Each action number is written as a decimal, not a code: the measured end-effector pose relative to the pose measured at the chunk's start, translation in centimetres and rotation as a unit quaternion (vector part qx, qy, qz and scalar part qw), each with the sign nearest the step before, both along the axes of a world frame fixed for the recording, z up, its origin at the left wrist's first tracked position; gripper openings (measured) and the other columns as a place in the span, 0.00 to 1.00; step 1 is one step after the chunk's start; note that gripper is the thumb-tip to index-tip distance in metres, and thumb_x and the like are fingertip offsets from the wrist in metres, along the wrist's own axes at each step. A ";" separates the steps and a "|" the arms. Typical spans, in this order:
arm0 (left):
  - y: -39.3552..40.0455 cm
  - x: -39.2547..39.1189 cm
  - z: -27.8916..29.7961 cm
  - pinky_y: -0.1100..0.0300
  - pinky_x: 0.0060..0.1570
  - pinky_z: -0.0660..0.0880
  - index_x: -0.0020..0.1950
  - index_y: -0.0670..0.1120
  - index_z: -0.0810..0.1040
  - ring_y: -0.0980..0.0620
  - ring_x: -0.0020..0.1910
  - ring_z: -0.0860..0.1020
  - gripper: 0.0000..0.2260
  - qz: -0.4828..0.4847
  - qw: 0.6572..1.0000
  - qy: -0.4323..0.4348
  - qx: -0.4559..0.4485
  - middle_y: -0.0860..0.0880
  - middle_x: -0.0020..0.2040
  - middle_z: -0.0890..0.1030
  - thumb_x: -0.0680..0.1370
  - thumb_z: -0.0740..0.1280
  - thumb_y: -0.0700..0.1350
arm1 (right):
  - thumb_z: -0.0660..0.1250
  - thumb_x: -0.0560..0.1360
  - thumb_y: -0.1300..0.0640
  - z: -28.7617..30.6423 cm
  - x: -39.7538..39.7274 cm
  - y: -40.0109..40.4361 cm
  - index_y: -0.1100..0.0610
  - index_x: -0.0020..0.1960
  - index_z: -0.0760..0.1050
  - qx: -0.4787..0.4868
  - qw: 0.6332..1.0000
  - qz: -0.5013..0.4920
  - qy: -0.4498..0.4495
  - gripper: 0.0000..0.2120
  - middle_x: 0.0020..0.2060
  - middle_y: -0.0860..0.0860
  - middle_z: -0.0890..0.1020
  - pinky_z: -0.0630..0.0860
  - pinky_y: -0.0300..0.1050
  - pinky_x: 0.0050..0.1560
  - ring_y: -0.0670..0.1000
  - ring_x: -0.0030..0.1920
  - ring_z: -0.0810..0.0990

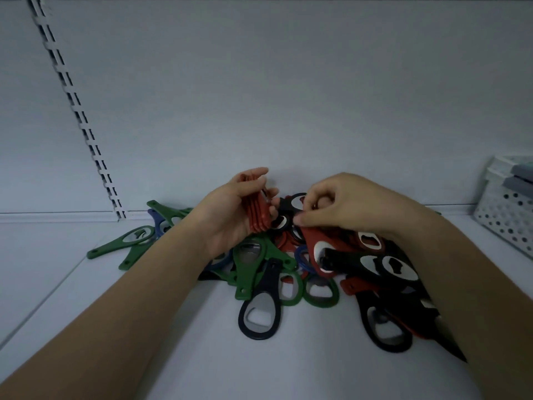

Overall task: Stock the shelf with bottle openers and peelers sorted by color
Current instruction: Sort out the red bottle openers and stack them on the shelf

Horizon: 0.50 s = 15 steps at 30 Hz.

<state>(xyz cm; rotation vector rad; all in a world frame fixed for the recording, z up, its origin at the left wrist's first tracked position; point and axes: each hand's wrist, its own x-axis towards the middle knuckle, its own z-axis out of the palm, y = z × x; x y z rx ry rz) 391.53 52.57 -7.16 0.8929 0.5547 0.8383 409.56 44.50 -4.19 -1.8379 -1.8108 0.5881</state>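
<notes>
Two bare hands are over the white shelf [86, 298], and starting at the far left there's the slotted upright [75, 111] running up the back panel, then a pair of green openers [127, 242] lying fanned out on their own, with a blue opener [157, 223] tucked behind them. Next, the left hand [230, 215], palm turned inward, fingers and thumb curled round a neat stack of red openers [259, 209] held on edge above the heap. Below it sits the mixed pile [288, 261] (green, red, blue and black all tangled together), with one dark opener [261, 310] sticking out toward the front, metal mouth facing up. Now the right hand [346, 206], knuckles up, fingertips bunched and pinching the handle end of a red opener [317, 249] that lies on top of the pile. Under the right forearm, black openers [386, 327] stretch toward the shelf's front edge, partly hidden by the arm. Far right, against the back, a white perforated basket [504, 220] with something grey inside; I can't make out what.
</notes>
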 end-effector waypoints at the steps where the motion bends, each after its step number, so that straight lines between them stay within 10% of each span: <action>1: -0.1 0.1 0.0 0.56 0.34 0.81 0.62 0.43 0.73 0.44 0.40 0.81 0.09 0.003 1.000 -0.003 -0.003 0.37 0.53 0.76 0.82 0.62 0.38 | 0.76 0.70 0.45 0.0 0.3 0.2 0.52 0.41 0.81 0.027 0.999 -0.017 0.030 0.11 0.25 0.43 0.76 0.69 0.36 0.32 0.40 0.26 0.72; 11: -0.5 -0.1 0.6 0.51 0.32 0.82 0.66 0.41 0.71 0.39 0.40 0.85 0.15 0.034 0.998 0.036 -0.048 0.35 0.58 0.77 0.83 0.61 0.48 | 0.72 0.76 0.59 0.3 -0.7 0.2 0.58 0.48 0.77 0.312 0.922 -0.081 0.214 0.04 0.40 0.51 0.86 0.84 0.44 0.46 0.46 0.39 0.86; 15: -0.2 -0.1 0.2 0.54 0.36 0.83 0.66 0.39 0.73 0.41 0.45 0.85 0.21 -0.024 0.998 0.036 -0.045 0.36 0.56 0.82 0.82 0.61 0.55 | 0.72 0.74 0.46 0.3 -1.8 -0.4 0.52 0.48 0.81 0.210 0.970 0.053 0.110 0.10 0.44 0.44 0.86 0.80 0.42 0.53 0.42 0.47 0.85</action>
